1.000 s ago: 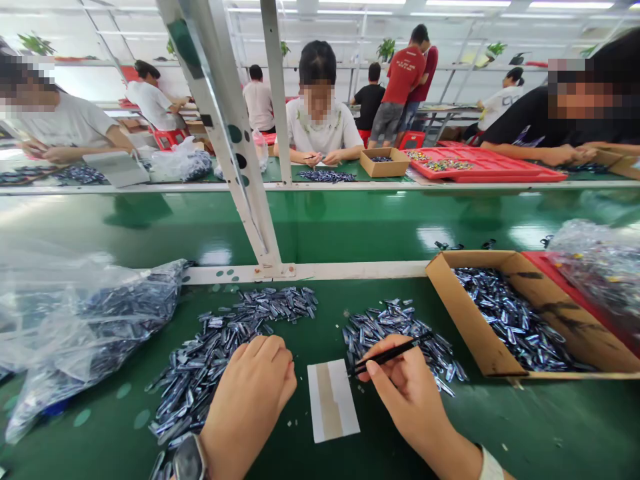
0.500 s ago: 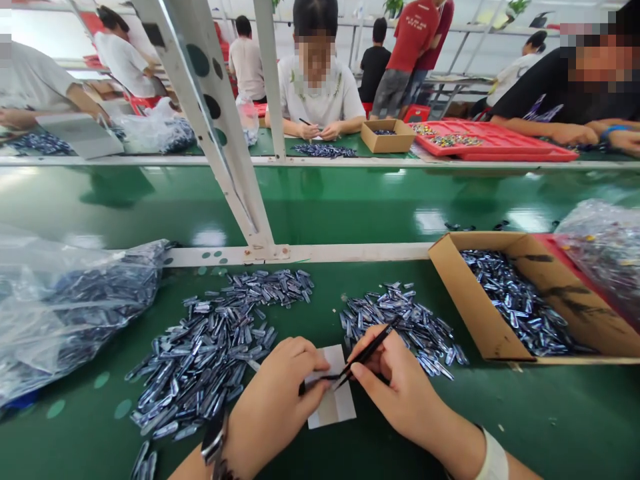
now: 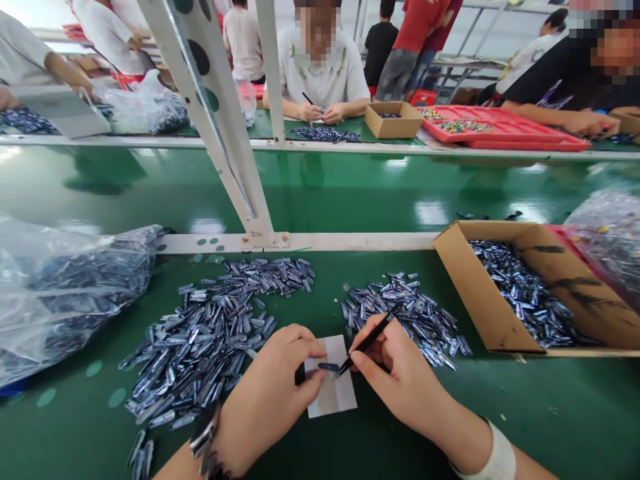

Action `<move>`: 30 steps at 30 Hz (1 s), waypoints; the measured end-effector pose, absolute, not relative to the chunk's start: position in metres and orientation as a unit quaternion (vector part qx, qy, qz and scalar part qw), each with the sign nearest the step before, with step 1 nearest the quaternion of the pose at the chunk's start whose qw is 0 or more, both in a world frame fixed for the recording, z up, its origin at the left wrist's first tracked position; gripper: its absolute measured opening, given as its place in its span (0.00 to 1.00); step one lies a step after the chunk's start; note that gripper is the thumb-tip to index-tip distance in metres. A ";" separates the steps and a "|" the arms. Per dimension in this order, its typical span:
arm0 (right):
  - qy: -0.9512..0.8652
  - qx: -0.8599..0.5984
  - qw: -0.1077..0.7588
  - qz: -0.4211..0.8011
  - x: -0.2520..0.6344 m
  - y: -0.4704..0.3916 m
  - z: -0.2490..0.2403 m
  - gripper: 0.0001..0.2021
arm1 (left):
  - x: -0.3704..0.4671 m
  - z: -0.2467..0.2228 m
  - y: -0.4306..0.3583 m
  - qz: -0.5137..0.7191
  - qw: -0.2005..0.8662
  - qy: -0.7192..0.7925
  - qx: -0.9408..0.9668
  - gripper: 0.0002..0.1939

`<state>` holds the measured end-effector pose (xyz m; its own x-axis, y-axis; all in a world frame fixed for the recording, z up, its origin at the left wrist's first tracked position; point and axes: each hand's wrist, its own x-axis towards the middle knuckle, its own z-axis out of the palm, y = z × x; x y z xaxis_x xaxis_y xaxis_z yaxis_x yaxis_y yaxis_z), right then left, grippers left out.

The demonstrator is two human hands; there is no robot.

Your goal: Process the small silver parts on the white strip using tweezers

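My right hand (image 3: 387,357) grips black tweezers (image 3: 369,345) like a pen, their tips pointing down-left. A small dark blue clip-like piece (image 3: 329,367) lies over a creased white paper card (image 3: 331,399), close to the tweezer tips. My left hand (image 3: 280,373) is at the card's left side. Its thumb and index fingertip stand apart beside the piece, the thumb near its left end. A black spot (image 3: 300,374) shows among the left fingers, and I cannot make out what it is. Loose shiny blue pieces form a left pile (image 3: 200,347) and a right pile (image 3: 405,313).
A cardboard box (image 3: 465,293) of similar pieces stands at the right, beside a clear bag (image 3: 607,230). Another filled plastic bag (image 3: 75,293) lies left. A white metal post (image 3: 220,127) rises from the rail. Across the green surface (image 3: 340,190), a person (image 3: 320,80) sits working.
My left thumb and index finger have parted, and the dark piece shows more plainly between them and the tweezers. The whole view has tilted slightly downward.
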<state>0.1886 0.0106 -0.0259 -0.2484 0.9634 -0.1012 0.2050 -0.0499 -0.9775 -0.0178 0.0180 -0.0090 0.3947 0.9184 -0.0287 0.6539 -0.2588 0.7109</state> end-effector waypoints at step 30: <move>-0.534 -0.509 0.419 0.529 0.182 0.013 -0.024 0.11 | -0.016 -0.006 0.016 0.206 0.319 0.510 0.772 0.10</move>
<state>0.1819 0.0128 -0.0241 -0.1297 0.9874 -0.0908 0.1006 -0.0780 -0.9919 -0.0155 0.0164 -0.0060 0.3954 0.9185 -0.0079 0.6561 -0.2764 0.7022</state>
